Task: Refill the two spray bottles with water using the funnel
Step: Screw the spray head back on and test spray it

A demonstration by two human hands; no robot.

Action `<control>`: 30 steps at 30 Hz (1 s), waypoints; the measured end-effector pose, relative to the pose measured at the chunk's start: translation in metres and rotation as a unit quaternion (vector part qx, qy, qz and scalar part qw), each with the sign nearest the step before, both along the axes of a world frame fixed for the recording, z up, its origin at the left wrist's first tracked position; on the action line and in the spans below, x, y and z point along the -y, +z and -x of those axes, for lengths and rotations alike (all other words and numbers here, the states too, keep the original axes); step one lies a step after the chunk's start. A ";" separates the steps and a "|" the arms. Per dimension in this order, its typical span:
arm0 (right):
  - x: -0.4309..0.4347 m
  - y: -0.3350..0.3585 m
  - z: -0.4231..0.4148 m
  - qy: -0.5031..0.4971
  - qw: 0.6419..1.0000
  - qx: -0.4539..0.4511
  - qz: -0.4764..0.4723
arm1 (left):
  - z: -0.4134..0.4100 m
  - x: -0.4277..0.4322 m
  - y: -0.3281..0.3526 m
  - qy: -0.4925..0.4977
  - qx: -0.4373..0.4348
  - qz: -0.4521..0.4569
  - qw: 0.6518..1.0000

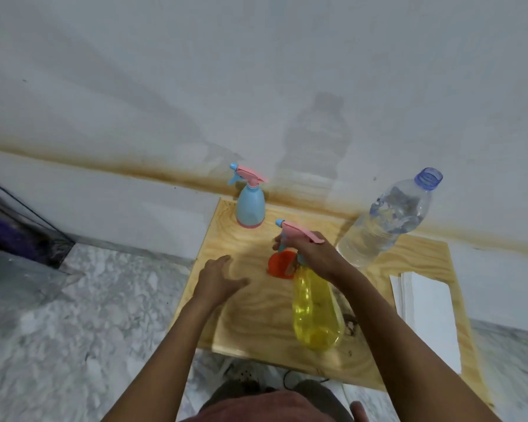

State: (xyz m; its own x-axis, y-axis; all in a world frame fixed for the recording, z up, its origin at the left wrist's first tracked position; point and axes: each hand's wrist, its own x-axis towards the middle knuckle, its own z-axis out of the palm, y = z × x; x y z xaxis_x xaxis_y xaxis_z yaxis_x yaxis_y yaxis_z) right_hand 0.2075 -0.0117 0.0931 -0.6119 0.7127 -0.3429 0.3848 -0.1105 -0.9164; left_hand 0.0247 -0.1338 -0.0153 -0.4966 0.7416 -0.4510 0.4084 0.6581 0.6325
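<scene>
Right hand (310, 257) grips the top of the yellow spray bottle (316, 312), fingers curled round the neck just under the pink trigger head (299, 233). The bottle's base sits near the front edge of the wooden counter (256, 324); whether it stands fully upright or tips a little cannot be told from this angle. Its see-through yellow body shows the counter grain behind it.

Left hand (223, 280) is over the counter to the left of the bottle, fingers spread and fairly straight, holding nothing. Whether the palm touches the wood is not clear.

Between the two hands lies the orange funnel (279, 263), just beside the yellow bottle's neck and partly hidden by the right hand's fingers, so contact there is uncertain.

The blue spray bottle (250, 207) stands upright at the back left corner of the counter, close to the wall, with its pink and blue trigger head screwed on. At the back right stands a large clear water bottle (384, 220), uncapped, its blue threaded mouth open and water inside. A white sheet (430, 318) lies along the counter's right edge. Grey marbled floor (73, 300) surrounds the counter, and a dark bin (19, 226) sits against the wall at far left.
</scene>
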 end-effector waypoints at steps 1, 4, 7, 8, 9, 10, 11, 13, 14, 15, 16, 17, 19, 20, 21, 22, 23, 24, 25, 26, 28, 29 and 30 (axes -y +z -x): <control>0.001 -0.007 0.003 0.004 1.000 0.013 0.023 | 0.003 0.003 -0.010 0.009 -0.028 0.028 0.999; 0.007 -0.020 0.012 0.029 0.996 0.059 0.061 | 0.006 0.009 -0.035 0.013 -0.106 0.076 0.991; 0.012 -0.031 0.022 0.059 0.990 0.117 0.045 | 0.003 0.013 -0.046 0.028 -0.127 0.087 0.988; 0.013 -0.033 0.026 0.070 0.988 0.132 0.043 | 0.002 0.014 -0.047 0.022 -0.136 0.094 0.986; 0.014 -0.036 0.029 0.076 0.986 0.144 0.041 | 0.002 0.013 -0.048 0.019 -0.140 0.097 0.985; 0.014 -0.038 0.032 0.078 0.983 0.159 0.040 | 0.002 0.013 -0.050 0.019 -0.142 0.097 0.985; 0.014 -0.039 0.035 0.081 0.981 0.169 0.039 | 0.003 0.013 -0.050 0.021 -0.141 0.095 0.985; 0.013 -0.039 0.040 0.090 0.977 0.188 0.037 | 0.003 0.013 -0.051 0.023 -0.138 0.087 0.986; 0.013 -0.038 0.042 0.089 0.977 0.191 0.040 | 0.003 0.013 -0.052 0.025 -0.138 0.084 0.987; 0.012 -0.037 0.043 0.084 0.977 0.191 0.046 | 0.003 0.012 -0.051 0.028 -0.138 0.083 0.987; 0.012 -0.037 0.044 0.079 0.977 0.190 0.053 | 0.003 0.012 -0.050 0.030 -0.138 0.082 0.987; 0.011 -0.038 0.044 0.077 0.978 0.187 0.058 | 0.002 0.012 -0.050 0.032 -0.137 0.081 0.987; 0.009 -0.041 0.044 0.072 0.978 0.184 0.067 | 0.002 0.011 -0.048 0.037 -0.133 0.080 0.987; 0.009 -0.044 0.044 0.067 0.978 0.184 0.072 | 0.001 0.011 -0.047 0.039 -0.132 0.078 0.987; 0.008 -0.046 0.044 0.059 0.979 0.183 0.076 | 0.001 0.011 -0.046 0.041 -0.130 0.076 0.988; 0.006 -0.047 0.044 0.054 0.979 0.181 0.075 | 0.001 0.011 -0.046 0.043 -0.129 0.074 0.988; 0.005 -0.049 0.043 0.051 0.980 0.179 0.072 | 0.001 0.011 -0.046 0.045 -0.127 0.070 0.988; 0.004 -0.050 0.042 0.051 0.980 0.181 0.068 | 0.001 0.011 -0.046 0.046 -0.127 0.067 0.988; 0.002 -0.050 0.042 0.052 0.980 0.182 0.066 | 0.000 0.011 -0.045 0.047 -0.128 0.065 0.989; 0.001 -0.051 0.042 0.052 0.980 0.183 0.067 | 0.000 0.011 -0.045 0.046 -0.130 0.063 0.988; -0.001 -0.053 0.042 0.054 0.979 0.186 0.066 | 0.000 0.011 -0.045 0.045 -0.133 0.060 0.988; -0.002 -0.053 0.042 0.056 0.979 0.188 0.064 | -0.001 0.011 -0.044 0.046 -0.132 0.061 0.988; -0.003 -0.053 0.041 0.057 0.978 0.190 0.059 | -0.001 0.011 -0.044 0.047 -0.131 0.060 0.988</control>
State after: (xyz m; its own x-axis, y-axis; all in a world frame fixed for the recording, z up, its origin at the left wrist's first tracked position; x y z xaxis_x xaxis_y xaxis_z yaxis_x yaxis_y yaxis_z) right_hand 0.1660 -0.0090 0.0397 -0.4973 0.5885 -0.6374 0.7119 -0.1431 -0.6875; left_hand 0.0253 -0.1444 -0.0592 -0.6726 0.6352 -0.3797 0.4809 0.7651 0.4282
